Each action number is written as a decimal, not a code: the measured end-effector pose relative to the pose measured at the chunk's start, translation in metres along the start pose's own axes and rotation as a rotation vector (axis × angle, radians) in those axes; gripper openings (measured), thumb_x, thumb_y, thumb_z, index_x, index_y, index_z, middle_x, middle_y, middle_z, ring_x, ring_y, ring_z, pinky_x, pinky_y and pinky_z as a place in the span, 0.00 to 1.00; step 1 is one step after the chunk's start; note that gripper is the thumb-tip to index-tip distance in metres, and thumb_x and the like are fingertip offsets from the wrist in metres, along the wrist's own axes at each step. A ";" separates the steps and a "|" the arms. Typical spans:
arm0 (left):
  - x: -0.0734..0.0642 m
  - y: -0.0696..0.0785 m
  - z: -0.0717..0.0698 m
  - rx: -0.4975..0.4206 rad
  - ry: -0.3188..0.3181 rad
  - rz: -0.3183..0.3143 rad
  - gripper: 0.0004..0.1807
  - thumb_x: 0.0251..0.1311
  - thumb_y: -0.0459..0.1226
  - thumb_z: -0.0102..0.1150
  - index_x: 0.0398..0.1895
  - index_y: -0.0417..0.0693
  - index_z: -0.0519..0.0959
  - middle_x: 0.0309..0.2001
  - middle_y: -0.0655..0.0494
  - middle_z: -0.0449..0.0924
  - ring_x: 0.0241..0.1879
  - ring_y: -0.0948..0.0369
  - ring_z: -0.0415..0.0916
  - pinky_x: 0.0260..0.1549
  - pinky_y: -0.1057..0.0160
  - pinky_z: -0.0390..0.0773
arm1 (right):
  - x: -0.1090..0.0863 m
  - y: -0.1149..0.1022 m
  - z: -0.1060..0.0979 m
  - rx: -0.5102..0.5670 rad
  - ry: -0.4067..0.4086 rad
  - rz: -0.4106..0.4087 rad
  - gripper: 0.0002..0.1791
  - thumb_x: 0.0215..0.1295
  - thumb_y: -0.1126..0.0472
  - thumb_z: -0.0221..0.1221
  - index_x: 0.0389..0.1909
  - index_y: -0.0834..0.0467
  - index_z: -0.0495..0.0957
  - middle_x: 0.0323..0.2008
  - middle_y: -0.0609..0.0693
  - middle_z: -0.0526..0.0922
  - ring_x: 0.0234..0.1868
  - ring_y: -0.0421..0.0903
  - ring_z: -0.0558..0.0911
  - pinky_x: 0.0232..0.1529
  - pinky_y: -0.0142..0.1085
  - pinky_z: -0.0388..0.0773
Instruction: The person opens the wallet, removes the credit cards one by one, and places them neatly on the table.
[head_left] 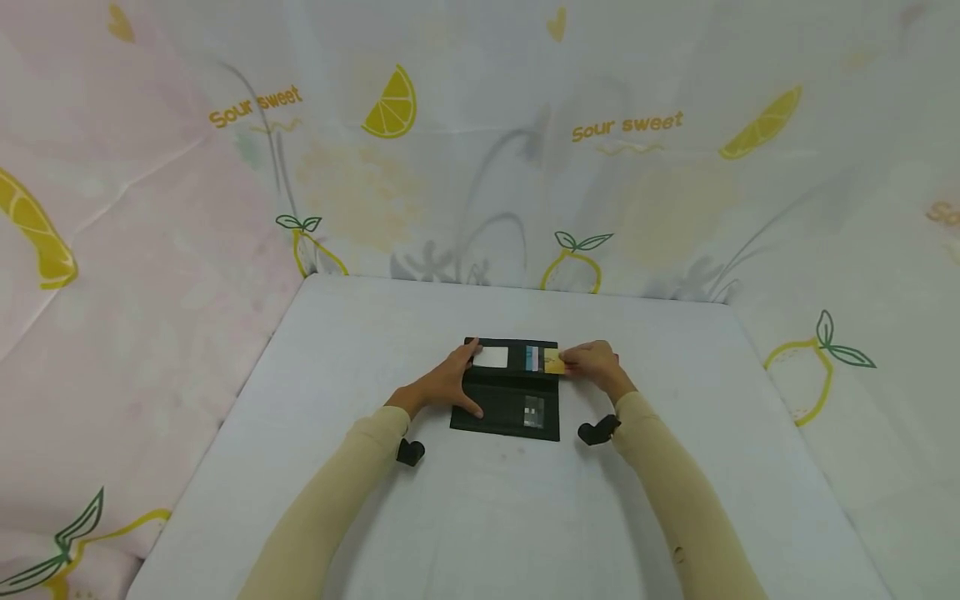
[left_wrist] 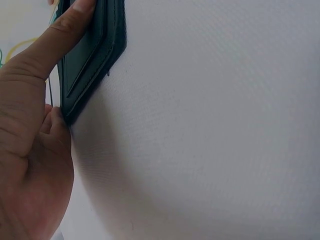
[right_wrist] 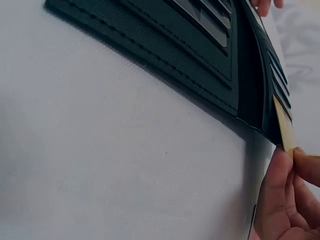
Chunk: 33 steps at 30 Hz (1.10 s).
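– From the head view, where is the wallet [head_left: 502,407]?
– Lying unfolded on the white table [head_left: 487,517]. The left hand [head_left: 442,382] spreads wide over its left side; the right hand [head_left: 597,364] pinches a yellow card [head_left: 553,362] at the upper half's right end.
– And the left wrist view?
– The left thumb rests straight on the wallet, near a corner.
– The right wrist view?
– Thumb and finger grip the yellow card's outer end; the rest is in a slot, beside other cards [right_wrist: 280,80].
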<state>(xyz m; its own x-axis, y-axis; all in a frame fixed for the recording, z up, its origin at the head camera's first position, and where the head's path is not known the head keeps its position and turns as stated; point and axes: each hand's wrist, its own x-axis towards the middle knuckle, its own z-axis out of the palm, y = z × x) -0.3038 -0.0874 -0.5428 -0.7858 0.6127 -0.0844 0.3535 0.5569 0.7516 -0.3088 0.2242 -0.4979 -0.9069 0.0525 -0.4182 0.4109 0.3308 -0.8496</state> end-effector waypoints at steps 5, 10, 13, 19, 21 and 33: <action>0.001 0.003 0.000 0.006 -0.006 0.006 0.78 0.32 0.47 0.84 0.78 0.45 0.32 0.77 0.49 0.42 0.73 0.55 0.51 0.68 0.63 0.56 | 0.000 0.005 -0.015 -0.001 0.001 0.030 0.22 0.68 0.62 0.60 0.58 0.71 0.75 0.54 0.63 0.77 0.38 0.43 0.80 0.40 0.30 0.81; -0.001 0.003 -0.002 0.020 -0.001 0.001 0.78 0.32 0.48 0.84 0.78 0.45 0.32 0.76 0.49 0.43 0.72 0.54 0.53 0.68 0.61 0.57 | -0.004 0.011 -0.031 0.017 0.009 0.049 0.23 0.69 0.62 0.59 0.60 0.72 0.72 0.57 0.62 0.75 0.40 0.43 0.78 0.40 0.29 0.81; -0.001 0.002 -0.002 0.020 0.011 0.015 0.78 0.32 0.48 0.84 0.78 0.44 0.33 0.76 0.48 0.44 0.72 0.52 0.54 0.68 0.60 0.57 | -0.003 0.012 -0.036 0.018 0.015 0.047 0.24 0.69 0.62 0.59 0.61 0.72 0.71 0.55 0.62 0.75 0.40 0.43 0.78 0.40 0.30 0.81; -0.001 0.003 -0.001 0.020 -0.002 0.018 0.78 0.32 0.48 0.84 0.78 0.45 0.33 0.76 0.48 0.43 0.72 0.54 0.53 0.68 0.62 0.56 | -0.005 0.018 -0.054 0.122 0.016 -0.005 0.24 0.67 0.67 0.60 0.60 0.76 0.70 0.43 0.56 0.79 0.33 0.38 0.81 0.38 0.29 0.82; -0.001 0.003 -0.001 0.020 -0.002 0.013 0.78 0.32 0.49 0.84 0.78 0.45 0.33 0.77 0.48 0.43 0.72 0.54 0.53 0.68 0.62 0.56 | -0.007 0.020 -0.063 0.156 0.021 -0.024 0.24 0.66 0.68 0.61 0.59 0.78 0.69 0.37 0.53 0.80 0.30 0.37 0.81 0.36 0.29 0.82; 0.000 -0.001 0.001 0.030 0.005 0.007 0.78 0.32 0.50 0.83 0.78 0.46 0.34 0.77 0.49 0.44 0.72 0.53 0.54 0.69 0.60 0.55 | -0.022 0.038 -0.121 0.191 0.132 0.041 0.27 0.68 0.69 0.58 0.63 0.78 0.64 0.39 0.53 0.76 0.30 0.36 0.79 0.37 0.29 0.82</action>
<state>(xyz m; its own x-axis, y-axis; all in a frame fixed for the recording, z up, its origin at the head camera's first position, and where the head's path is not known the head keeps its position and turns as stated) -0.3035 -0.0878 -0.5443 -0.7856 0.6141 -0.0762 0.3739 0.5692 0.7323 -0.2843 0.3499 -0.4823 -0.8885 0.1894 -0.4180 0.4460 0.1418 -0.8837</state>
